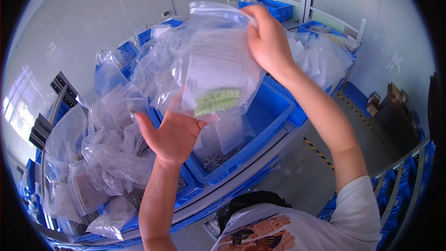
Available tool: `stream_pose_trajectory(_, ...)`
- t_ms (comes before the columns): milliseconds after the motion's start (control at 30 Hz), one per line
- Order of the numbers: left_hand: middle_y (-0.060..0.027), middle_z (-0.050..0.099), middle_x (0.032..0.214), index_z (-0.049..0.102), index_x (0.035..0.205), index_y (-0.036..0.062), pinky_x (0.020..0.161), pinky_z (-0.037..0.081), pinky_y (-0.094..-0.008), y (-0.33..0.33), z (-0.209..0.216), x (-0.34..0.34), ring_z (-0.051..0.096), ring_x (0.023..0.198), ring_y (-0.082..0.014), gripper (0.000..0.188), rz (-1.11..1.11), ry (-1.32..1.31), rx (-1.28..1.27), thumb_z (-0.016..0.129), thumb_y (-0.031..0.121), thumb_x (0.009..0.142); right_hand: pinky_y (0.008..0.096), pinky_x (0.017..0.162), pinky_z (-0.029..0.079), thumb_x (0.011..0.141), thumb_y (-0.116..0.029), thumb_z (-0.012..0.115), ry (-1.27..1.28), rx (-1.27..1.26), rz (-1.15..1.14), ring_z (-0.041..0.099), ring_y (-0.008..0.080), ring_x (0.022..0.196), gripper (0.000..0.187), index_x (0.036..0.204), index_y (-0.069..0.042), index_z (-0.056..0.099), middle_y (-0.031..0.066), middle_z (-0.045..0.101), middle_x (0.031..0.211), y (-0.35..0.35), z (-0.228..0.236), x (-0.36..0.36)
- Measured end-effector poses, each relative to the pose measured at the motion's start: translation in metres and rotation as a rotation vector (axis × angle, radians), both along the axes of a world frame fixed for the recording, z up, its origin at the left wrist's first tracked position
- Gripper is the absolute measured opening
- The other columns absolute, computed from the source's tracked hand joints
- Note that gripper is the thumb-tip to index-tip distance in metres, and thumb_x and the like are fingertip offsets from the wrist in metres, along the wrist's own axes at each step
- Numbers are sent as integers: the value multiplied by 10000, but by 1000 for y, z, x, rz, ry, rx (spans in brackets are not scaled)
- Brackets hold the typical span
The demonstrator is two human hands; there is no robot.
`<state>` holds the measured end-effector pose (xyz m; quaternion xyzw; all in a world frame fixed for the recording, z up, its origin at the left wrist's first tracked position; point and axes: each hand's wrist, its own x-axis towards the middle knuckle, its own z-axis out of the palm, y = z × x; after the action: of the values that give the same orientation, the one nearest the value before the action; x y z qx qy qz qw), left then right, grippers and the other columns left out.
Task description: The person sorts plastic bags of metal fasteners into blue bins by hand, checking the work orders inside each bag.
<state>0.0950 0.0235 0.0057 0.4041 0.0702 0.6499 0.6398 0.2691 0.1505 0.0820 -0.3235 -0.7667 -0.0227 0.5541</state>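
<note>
In front of me hangs a clear zip bag point(223, 65) with a lined paper sheet inside and a green handwritten label near its lower end. My right hand point(272, 39) grips the bag by its upper right edge, fingers closed on the plastic. Palm up, my left hand point(172, 132) is at the bag's lower left, thumb spread wide and the other fingers partly hidden behind the plastic. Whether those fingers bear any of its weight cannot be told. Below the bag, a blue bin point(274, 132) holds small metal parts point(218, 158) and another clear bag with paper point(229, 135).
Many clear plastic bags point(111, 153) pile up over blue bins on the left. More bagged papers point(320, 58) lie at the right end of the bench. Blue bins point(278, 9) stand at the back. A slatted rack point(395, 190) with blue bins is at lower right.
</note>
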Motion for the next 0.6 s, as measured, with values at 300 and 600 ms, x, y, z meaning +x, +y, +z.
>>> stream_pose_trajectory(300,-99,527,983,387,1087,-18,751,444,-258,11,-9,-2,542,874,-155,433,764,494,-154,588,-54,706,326,626,455,810,-60,447,490,-372,211,581,233,699,226,1030,-26,488,101,583,837,1,-86,-8)
stream_pose_trajectory(600,-76,577,867,477,984,-26,658,465,-236,12,-8,-8,570,747,-128,343,881,570,-75,626,-42,675,217,587,423,728,-195,622,602,-847,783,546,92,717,387,1045,-5,511,49,580,839,-23,-87,11)
